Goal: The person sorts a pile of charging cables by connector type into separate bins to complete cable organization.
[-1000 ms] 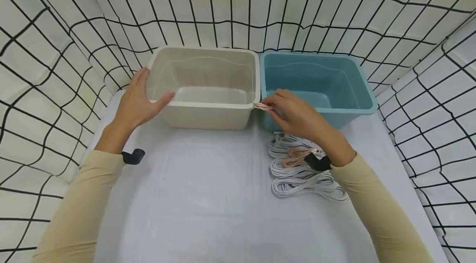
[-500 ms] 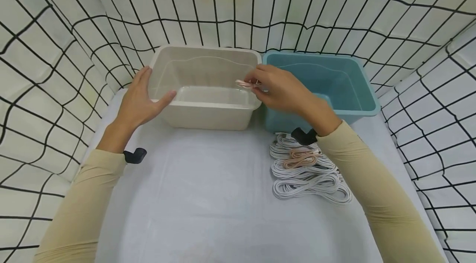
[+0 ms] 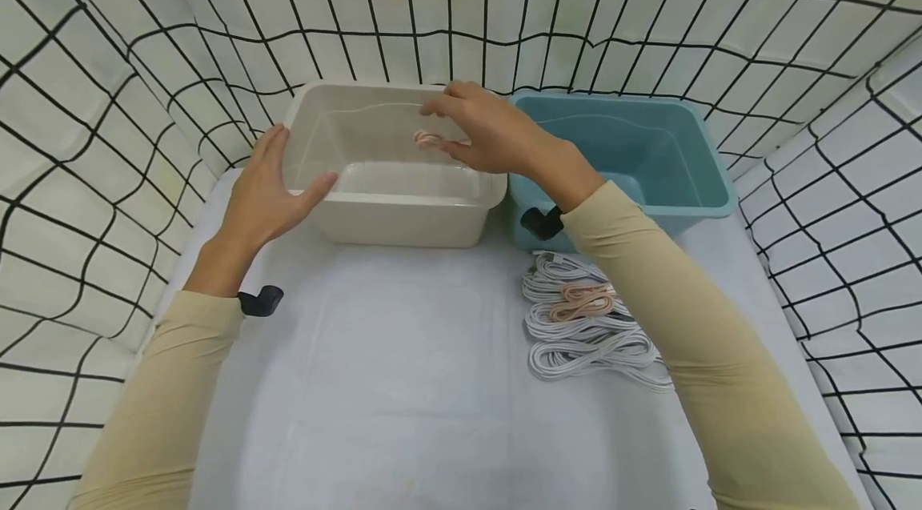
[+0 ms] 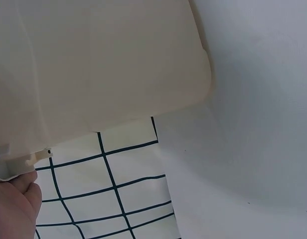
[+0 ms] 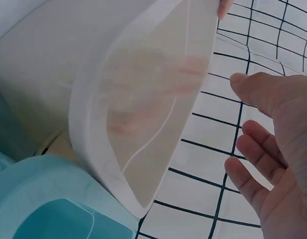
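Observation:
Over the beige bin (image 3: 399, 226) is my right hand (image 3: 497, 130), its thumb and fingers spread apart. A small coiled pink cable (image 3: 427, 139) is just off the thumb tip, inside the bin's outline. In the right wrist view that hand (image 5: 275, 149) holds nothing, and a pink blur (image 5: 148, 104) shows against the bin's inner wall. My left hand (image 3: 262, 202) rests on the bin's left front corner, fingers straight along the side and thumb over the rim. The left wrist view shows only part of this hand (image 4: 16, 204), under the bin's lip.
A teal bin (image 3: 691, 214) stands right beside the beige one. In front of it lie several coiled white cables (image 3: 576, 358) with a pink coiled cable (image 3: 582, 302) among them. Black wire grid (image 3: 468, 6) encloses the white table (image 3: 389, 350) at the back and sides.
My right hand has moved left and away from me, from the teal bin's front rim to over the beige bin, and has let go of the pink cable. The left hand has stayed put.

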